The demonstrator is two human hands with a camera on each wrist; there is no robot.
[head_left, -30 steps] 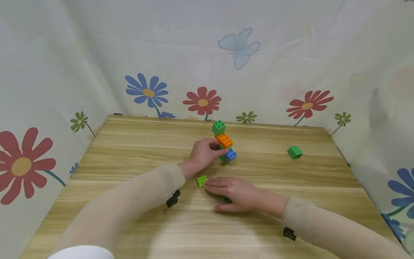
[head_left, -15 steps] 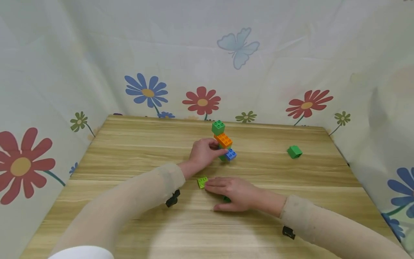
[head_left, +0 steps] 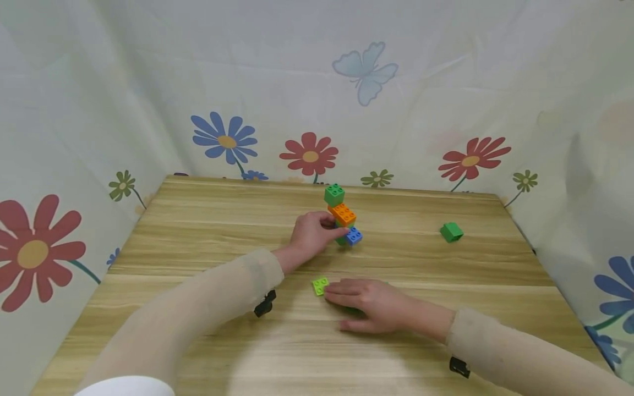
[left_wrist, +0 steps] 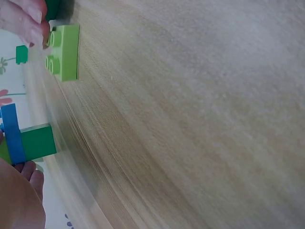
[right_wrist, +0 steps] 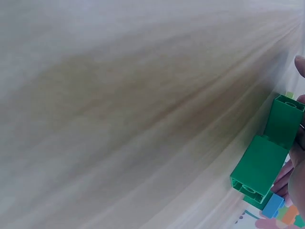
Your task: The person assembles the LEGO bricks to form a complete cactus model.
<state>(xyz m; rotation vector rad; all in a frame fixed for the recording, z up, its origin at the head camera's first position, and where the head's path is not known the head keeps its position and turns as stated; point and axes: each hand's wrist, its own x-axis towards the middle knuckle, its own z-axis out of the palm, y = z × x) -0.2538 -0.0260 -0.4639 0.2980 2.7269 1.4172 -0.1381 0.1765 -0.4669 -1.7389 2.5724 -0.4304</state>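
Sliding toward four o'clock, the right hand [head_left: 378, 307], fingers straight over green bricks [right_wrist: 264, 155], has brought along the lime brick [head_left: 320, 286] at its ten o'clock, while the left hand [head_left: 313, 234] pinches the brick tower [head_left: 342, 215] at eleven o'clock, apparently steadying it.

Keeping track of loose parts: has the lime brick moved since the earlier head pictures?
Yes, the lime brick has shifted right and nearer, judged against the table.
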